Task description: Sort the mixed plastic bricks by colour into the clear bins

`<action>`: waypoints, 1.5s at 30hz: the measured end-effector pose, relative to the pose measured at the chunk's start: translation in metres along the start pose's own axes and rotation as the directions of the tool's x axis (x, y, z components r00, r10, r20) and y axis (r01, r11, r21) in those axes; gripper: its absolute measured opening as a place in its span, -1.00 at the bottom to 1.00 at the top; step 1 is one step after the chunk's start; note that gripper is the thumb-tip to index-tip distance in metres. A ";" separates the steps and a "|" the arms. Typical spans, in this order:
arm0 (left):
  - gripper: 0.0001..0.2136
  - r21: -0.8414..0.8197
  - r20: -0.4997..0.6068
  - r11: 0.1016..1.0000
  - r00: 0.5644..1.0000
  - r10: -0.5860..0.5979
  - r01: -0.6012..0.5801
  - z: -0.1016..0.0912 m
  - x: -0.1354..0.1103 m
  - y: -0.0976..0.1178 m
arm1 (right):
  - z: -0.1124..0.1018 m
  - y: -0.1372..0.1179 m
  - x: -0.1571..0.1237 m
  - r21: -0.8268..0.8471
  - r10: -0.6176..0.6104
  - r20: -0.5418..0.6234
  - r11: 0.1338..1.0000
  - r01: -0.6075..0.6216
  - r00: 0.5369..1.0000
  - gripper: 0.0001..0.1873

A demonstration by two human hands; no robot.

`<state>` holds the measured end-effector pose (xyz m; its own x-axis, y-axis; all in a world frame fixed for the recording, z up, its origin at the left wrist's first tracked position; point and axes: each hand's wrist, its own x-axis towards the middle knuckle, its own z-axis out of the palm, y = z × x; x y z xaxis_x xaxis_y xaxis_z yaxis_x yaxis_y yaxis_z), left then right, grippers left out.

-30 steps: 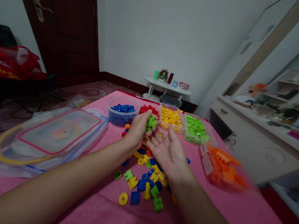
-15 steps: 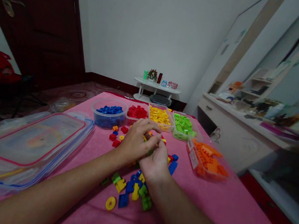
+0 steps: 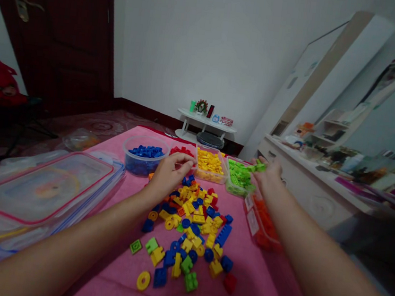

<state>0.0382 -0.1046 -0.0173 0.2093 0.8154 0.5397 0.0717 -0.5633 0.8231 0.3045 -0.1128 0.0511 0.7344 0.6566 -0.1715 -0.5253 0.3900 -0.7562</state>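
Note:
My right hand [image 3: 268, 173] is at the right edge of the clear box of light green bricks [image 3: 240, 173]. Its fingers are closed on a light green building brick [image 3: 260, 166]. My left hand [image 3: 170, 172] hovers over the far left of a mixed pile of building bricks [image 3: 195, 214], just in front of the box of red bricks [image 3: 182, 151]. Its thumb and fingers are drawn together; whatever is between them cannot be made out. Yellow and blue bricks make up most of the pile, with some red, orange and green.
A round tub of blue bricks [image 3: 145, 154] and a box of yellow bricks [image 3: 210, 163] stand along the far side. An orange-brick box [image 3: 262, 222] lies under my right forearm. Stacked lids [image 3: 43, 187] lie at left on the pink cloth [image 3: 105, 270].
My hands were together over the pile and are now apart. The right moved right to the green box with a green brick; the left moved slightly left, uncovering the pile.

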 end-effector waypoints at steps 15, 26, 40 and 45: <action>-0.81 0.318 0.806 0.945 0.505 -0.309 0.071 -0.028 0.001 -0.007 | -0.023 0.056 -0.107 -0.689 0.403 0.713 0.554 0.467 0.574 -0.77; -0.76 0.629 0.753 0.774 0.297 -0.587 -0.067 -0.042 0.001 0.011 | -0.047 0.092 -0.176 -0.346 0.681 0.711 0.119 0.931 0.177 -0.69; -0.82 0.749 0.593 0.583 0.710 -0.379 -0.314 -0.041 0.002 0.011 | -0.043 0.122 -0.177 -0.318 0.457 0.821 -0.136 0.938 0.344 -0.83; -0.82 0.731 0.490 0.629 0.845 -0.213 -0.265 -0.042 0.007 0.007 | -0.041 0.126 -0.185 -0.298 0.558 0.776 -0.086 0.951 0.294 -0.79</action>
<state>-0.0003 -0.0971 0.0000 0.6392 0.7440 0.1945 0.7026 -0.6678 0.2457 0.1196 -0.2117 -0.0386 -0.4110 0.9115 0.0175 0.8713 0.3984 -0.2866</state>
